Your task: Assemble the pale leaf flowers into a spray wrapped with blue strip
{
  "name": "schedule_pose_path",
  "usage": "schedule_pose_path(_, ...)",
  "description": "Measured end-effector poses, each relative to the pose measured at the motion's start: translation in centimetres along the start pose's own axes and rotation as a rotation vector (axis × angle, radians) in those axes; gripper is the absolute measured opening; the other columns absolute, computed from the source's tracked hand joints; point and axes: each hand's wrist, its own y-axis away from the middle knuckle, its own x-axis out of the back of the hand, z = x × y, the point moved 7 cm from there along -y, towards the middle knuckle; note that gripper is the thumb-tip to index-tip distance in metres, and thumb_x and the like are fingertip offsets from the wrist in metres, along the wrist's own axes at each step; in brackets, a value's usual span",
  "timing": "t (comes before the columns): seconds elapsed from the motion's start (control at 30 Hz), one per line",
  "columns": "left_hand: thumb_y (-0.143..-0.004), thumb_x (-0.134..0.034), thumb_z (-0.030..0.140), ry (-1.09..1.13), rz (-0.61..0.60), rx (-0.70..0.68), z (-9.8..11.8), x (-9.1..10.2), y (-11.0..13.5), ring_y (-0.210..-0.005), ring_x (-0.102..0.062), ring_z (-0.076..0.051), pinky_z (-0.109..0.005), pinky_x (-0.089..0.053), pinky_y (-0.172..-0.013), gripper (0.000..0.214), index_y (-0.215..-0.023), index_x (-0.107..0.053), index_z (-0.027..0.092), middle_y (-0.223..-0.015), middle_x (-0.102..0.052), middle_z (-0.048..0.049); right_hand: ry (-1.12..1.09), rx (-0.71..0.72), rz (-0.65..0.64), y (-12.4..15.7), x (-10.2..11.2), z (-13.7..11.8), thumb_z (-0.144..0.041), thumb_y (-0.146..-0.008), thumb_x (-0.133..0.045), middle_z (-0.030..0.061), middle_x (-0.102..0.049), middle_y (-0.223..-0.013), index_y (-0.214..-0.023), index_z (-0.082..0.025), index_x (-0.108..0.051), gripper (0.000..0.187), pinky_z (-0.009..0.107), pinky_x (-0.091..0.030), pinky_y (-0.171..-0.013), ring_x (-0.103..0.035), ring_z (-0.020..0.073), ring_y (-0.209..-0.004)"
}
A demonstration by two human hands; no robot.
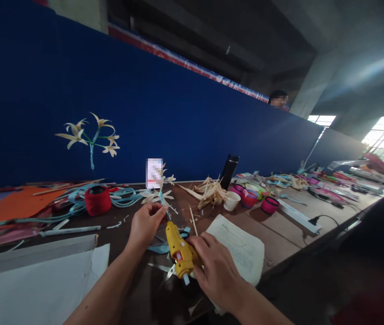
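Observation:
My right hand [214, 266] grips a yellow glue gun [179, 250], its nozzle pointing up toward the stem I hold. My left hand [145, 224] pinches the light-blue wrapped stem of a pale straw flower [160, 195], holding it upright over the dark brown table [279, 234]. A light-blue ribbon strip [159, 248] lies under the gun. A printed paper sheet [242, 248] lies just right of my right hand.
A red thread spool [97, 200] and blue ribbon loops lie at left with orange paper [19, 203]. Straw pile [210, 192], white cup [231, 201], black bottle [229, 171] and pink tape rolls [269, 204] stand beyond. A straw-flower sprig [92, 137] is pinned on the blue partition. Another person's hand [381, 166] is far right.

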Motion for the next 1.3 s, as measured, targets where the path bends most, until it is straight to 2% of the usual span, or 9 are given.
schedule_pose_path(0.33,-0.063,-0.066,0.041,-0.024,0.029,-0.012,0.4,0.2,0.1,-0.054,-0.061,-0.015,-0.024,-0.047,-0.054,0.024,-0.067,-0.061,0.018,-0.057,-0.064,0.0019,-0.016,-0.053,-0.017,0.2,-0.3,0.6,-0.012,-0.070,-0.049,0.0053,-0.050,-0.105,-0.111,-0.024,-0.046,0.042,0.033,-0.037,-0.080,-0.047,0.0218,-0.097)
schedule_pose_path(0.77,-0.063,-0.065,0.042,-0.037,0.036,-0.006,0.4,0.4,0.1,-0.054,-0.061,-0.013,-0.022,-0.046,-0.054,0.026,-0.068,-0.060,0.017,-0.056,-0.062,0.0033,-0.026,-0.060,0.004,0.4,-0.4,1.0,-0.011,-0.070,-0.049,0.0056,-0.050,-0.107,-0.112,-0.025,-0.046,0.044,0.034,-0.037,-0.081,-0.047,0.0221,-0.098)
schedule_pose_path(1.07,-0.062,-0.066,0.040,-0.058,0.059,-0.011,1.3,0.5,0.5,-0.050,-0.057,-0.013,-0.022,-0.044,-0.052,0.024,-0.064,-0.060,0.018,-0.053,-0.062,0.0036,-0.018,-0.041,-0.003,0.3,-0.4,1.0,-0.010,-0.070,-0.048,0.0063,-0.050,-0.104,-0.111,-0.023,-0.047,0.043,0.033,-0.038,-0.080,-0.046,0.0223,-0.097)
schedule_pose_path(1.3,-0.064,-0.065,0.039,-0.063,0.043,-0.018,1.0,0.4,0.3,-0.051,-0.058,-0.012,-0.021,-0.043,-0.051,0.023,-0.067,-0.060,0.017,-0.054,-0.061,0.0040,0.004,-0.027,-0.009,0.3,-0.4,0.7,-0.009,-0.070,-0.046,0.0066,-0.050,-0.104,-0.111,-0.022,-0.046,0.043,0.033,-0.038,-0.079,-0.048,0.0221,-0.095)
